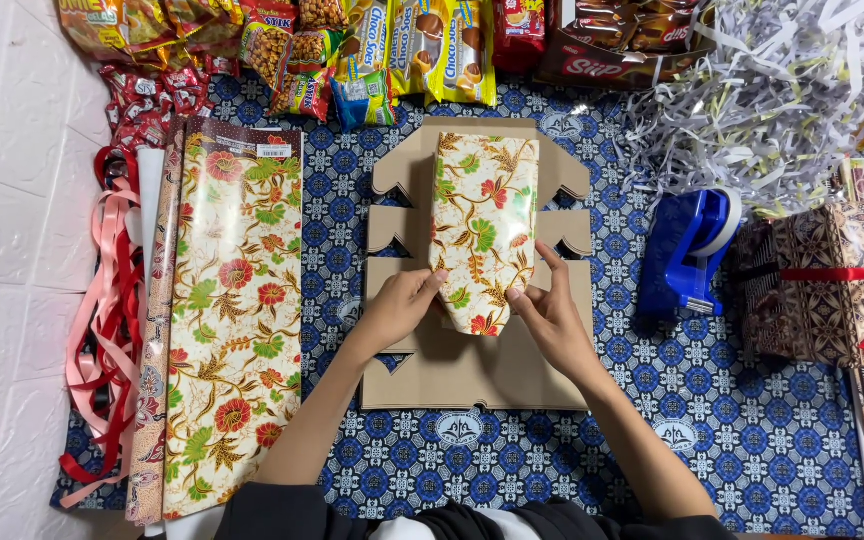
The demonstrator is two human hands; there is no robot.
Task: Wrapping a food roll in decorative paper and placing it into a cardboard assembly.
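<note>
A box wrapped in cream floral paper lies lengthwise on a flat brown cardboard cut-out at the middle of the blue patterned cloth. My left hand pinches the wrap at the box's near left corner. My right hand presses the folded paper at the near right corner, thumb along the side. Both hands are shut on the near end of the wrapped box.
A sheet of floral wrapping paper and pink and red ribbons lie left. A blue tape dispenser and a wrapped box with a red ribbon sit right. Snack packets and shredded paper line the far edge.
</note>
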